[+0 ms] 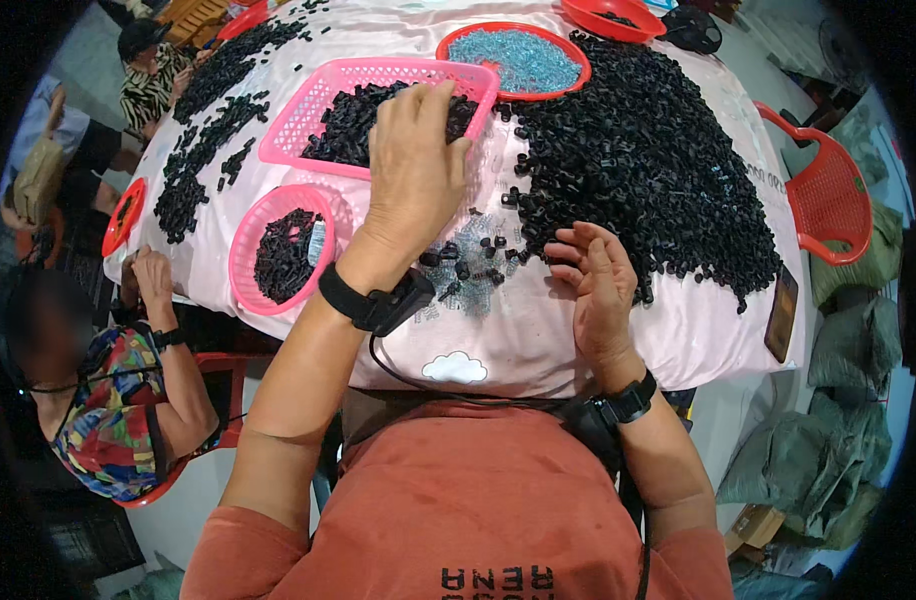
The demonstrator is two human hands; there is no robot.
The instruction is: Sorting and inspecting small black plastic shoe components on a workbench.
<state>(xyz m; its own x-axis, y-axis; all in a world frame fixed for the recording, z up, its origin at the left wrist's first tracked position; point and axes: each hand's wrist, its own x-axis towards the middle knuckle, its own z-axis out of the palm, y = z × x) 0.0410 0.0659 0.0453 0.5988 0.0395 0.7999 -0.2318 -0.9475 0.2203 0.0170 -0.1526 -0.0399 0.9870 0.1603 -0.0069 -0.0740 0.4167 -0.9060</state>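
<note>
My left hand [415,160] is over the near right part of a pink rectangular basket [313,95]. Its fingers bend down toward the small black plastic parts [350,125] inside, the thumb apart from them; I see nothing held. My right hand [598,290] rests at the near edge of a large heap of black plastic parts [638,150], loosely curled, with fingers and thumb apart and no piece visible in it. Between my hands, a few loose black parts [465,270] lie among scattered small clear-bluish pieces [475,240] on the pale pink cloth [518,345].
A round pink basket [243,250] of black parts stands left of my left forearm. Beyond the heap sits a red basin [584,85] of clear-bluish pieces. A phone [781,315] lies at the right table edge, near a red chair [828,195]. Co-workers sit on the left.
</note>
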